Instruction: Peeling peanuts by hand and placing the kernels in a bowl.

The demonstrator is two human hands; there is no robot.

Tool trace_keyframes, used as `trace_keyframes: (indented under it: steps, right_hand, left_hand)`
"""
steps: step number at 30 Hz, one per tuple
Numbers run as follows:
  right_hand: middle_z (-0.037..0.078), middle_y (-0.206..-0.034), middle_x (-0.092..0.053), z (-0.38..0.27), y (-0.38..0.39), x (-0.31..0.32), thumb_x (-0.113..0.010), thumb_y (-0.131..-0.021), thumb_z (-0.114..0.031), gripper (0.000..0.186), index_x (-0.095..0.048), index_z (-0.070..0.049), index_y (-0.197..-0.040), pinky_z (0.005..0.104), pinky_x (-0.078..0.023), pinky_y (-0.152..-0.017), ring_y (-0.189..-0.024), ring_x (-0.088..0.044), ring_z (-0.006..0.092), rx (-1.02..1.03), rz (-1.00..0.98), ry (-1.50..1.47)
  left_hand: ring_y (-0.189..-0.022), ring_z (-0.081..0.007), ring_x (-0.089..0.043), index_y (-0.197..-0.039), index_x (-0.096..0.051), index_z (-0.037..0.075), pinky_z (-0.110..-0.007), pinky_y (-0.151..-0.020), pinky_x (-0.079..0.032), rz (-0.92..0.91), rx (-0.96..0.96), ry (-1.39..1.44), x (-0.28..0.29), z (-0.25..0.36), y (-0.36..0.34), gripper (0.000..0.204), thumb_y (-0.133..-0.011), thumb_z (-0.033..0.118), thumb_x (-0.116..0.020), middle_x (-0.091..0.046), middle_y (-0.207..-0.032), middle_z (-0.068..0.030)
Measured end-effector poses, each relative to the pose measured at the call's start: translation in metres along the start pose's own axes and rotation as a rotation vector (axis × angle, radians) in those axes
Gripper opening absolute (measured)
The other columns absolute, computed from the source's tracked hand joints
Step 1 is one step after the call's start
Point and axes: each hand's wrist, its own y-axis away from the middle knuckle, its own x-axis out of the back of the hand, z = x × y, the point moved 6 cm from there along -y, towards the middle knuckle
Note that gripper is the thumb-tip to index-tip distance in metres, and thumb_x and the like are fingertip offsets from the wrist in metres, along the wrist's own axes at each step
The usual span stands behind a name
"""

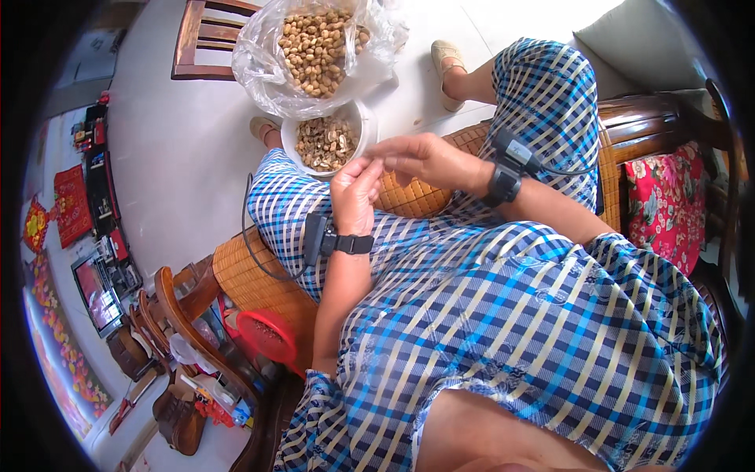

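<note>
Tan peanuts (318, 51) lie in a clear bag (258, 57) beyond both grips. Left grip (355, 189) and right grip (431, 161) meet with bunched fingertips, just beside the white tub (367, 130) of shells (324, 143); I cannot tell what they pinch. Each peanut should be light, brittle-shelled, best held mid-length.

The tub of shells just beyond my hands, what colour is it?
The tub is whitish, best seen in the head view.

Tan peanuts (316, 53) in clear bag (258, 49)
</note>
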Motion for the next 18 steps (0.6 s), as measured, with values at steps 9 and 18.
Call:
trace_keyframes:
  steps: [9,18]
  right_hand:
    - [0.004,-0.079,-0.064,0.007,0.003,-0.012,-0.06,-0.09,-0.016,0.026,-0.06,-0.004,-0.113,0.0237,-0.049,-0.055,-0.059,-0.058,0.0082,-0.057,-0.03,-0.029]
    - [0.006,-0.081,-0.064,0.024,-0.002,-0.019,-0.059,-0.091,-0.01,0.011,-0.059,-0.004,-0.101,0.0201,-0.05,-0.052,-0.063,-0.059,0.0088,-0.085,-0.05,-0.523]
  left_hand:
    - [-0.048,0.0003,-0.036,-0.093,-0.063,-0.002,-0.014,-0.041,-0.023,0.084,0.023,0.021,0.009,-0.004,0.013,0.01,-0.088,0.006,-0.06,-0.055,-0.07,0.0015]
    - [-0.051,-0.0009,-0.04,-0.1,-0.061,-0.004,-0.013,-0.044,-0.028,-0.055,0.045,0.193,0.007,-0.01,0.009,0.016,-0.089,0.007,-0.055,-0.062,-0.077,-0.0047]
